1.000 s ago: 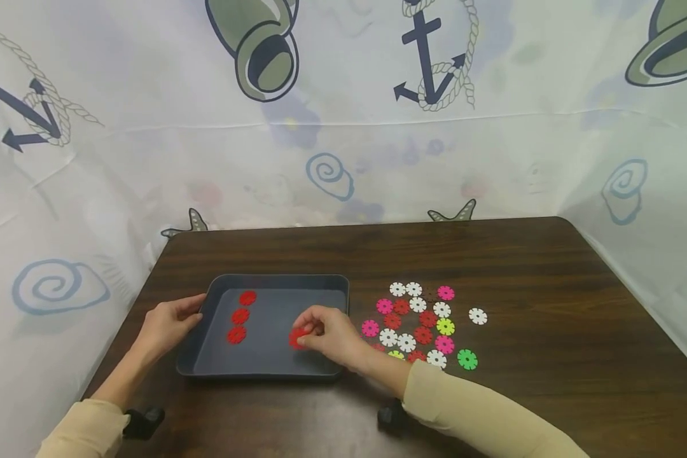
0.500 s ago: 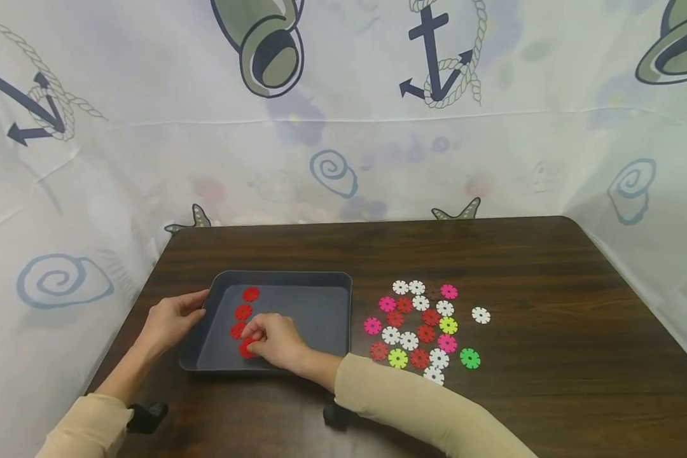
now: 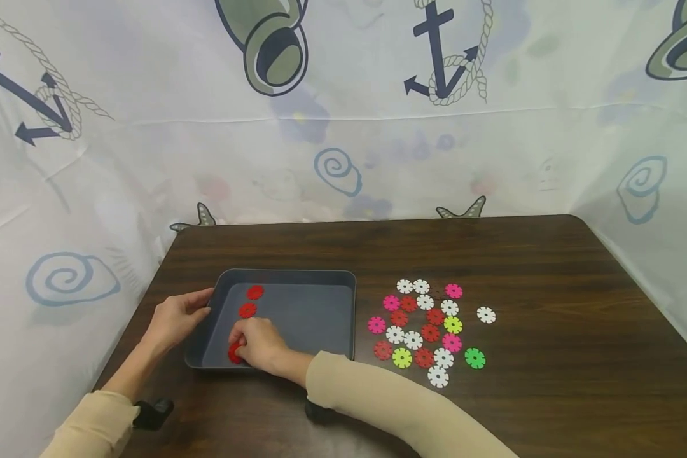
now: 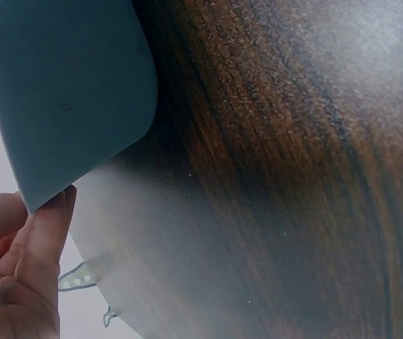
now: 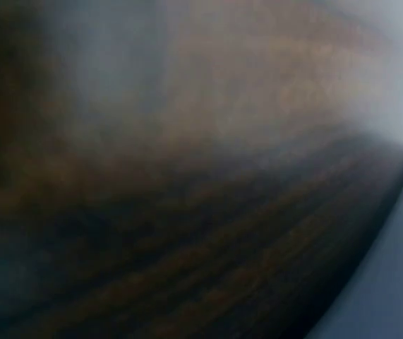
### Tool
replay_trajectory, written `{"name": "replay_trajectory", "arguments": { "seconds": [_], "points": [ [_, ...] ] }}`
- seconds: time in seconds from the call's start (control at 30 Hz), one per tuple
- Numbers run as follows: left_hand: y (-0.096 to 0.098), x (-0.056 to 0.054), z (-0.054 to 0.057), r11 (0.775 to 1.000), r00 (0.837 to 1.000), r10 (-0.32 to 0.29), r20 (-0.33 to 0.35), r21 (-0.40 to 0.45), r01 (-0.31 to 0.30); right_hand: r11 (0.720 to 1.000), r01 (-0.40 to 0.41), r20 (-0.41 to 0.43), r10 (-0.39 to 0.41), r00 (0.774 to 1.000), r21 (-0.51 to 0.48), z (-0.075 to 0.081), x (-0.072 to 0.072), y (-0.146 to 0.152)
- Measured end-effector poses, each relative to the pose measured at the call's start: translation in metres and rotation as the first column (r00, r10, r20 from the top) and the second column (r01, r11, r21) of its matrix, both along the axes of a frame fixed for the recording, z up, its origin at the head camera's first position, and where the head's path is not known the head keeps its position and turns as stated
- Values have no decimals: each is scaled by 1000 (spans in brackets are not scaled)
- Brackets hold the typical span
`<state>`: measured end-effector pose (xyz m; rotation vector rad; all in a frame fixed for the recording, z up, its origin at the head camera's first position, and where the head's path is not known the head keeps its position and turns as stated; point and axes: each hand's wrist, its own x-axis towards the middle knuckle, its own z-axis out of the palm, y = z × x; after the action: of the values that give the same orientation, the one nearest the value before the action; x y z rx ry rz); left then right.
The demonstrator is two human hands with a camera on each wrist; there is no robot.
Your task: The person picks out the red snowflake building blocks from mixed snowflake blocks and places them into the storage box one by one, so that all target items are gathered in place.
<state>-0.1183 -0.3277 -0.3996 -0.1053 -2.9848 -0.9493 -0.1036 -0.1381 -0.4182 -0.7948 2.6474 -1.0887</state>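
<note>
A dark grey tray [image 3: 315, 318] lies on the left part of the table. My left hand [image 3: 174, 321] grips its left rim; in the left wrist view, the thumb and fingers of the left hand [image 4: 28, 265] pinch the edge of the tray [image 4: 74, 99]. Inside the tray's near left corner, my right hand [image 3: 260, 343] pinches a red notched disc [image 3: 234, 353] low over the bottom. Farther up the tray lie an upper red disc [image 3: 255, 292] and a lower red disc [image 3: 248, 310]. The right hand covers the spot just below them.
Right of the tray, several white, pink, red and yellow notched discs [image 3: 413, 340] lie loosely on the wooden table [image 3: 549, 305]. A green disc [image 3: 475, 358] and a white disc [image 3: 486, 315] sit apart at the right. A printed curtain [image 3: 378, 159] hangs behind.
My right hand has moved left across the tray with the red disc, down to the near left corner, below the row of red discs. The left hand has stayed on the rim.
</note>
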Motion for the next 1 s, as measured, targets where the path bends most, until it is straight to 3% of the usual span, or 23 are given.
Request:
{"name": "replay_trajectory", "arguments": {
  "seconds": [0.2, 1.0],
  "points": [
    [1, -2, 1, 1000, 1000, 2, 2, 2, -2, 998, 7, -38, -5, 999, 58, -1, -3, -2],
    [-1, -1, 0, 1000, 1000, 8, 5, -19, -8, 993, 54, -102, -44, 994, 100, -9, -4, -6]
  ]
}}
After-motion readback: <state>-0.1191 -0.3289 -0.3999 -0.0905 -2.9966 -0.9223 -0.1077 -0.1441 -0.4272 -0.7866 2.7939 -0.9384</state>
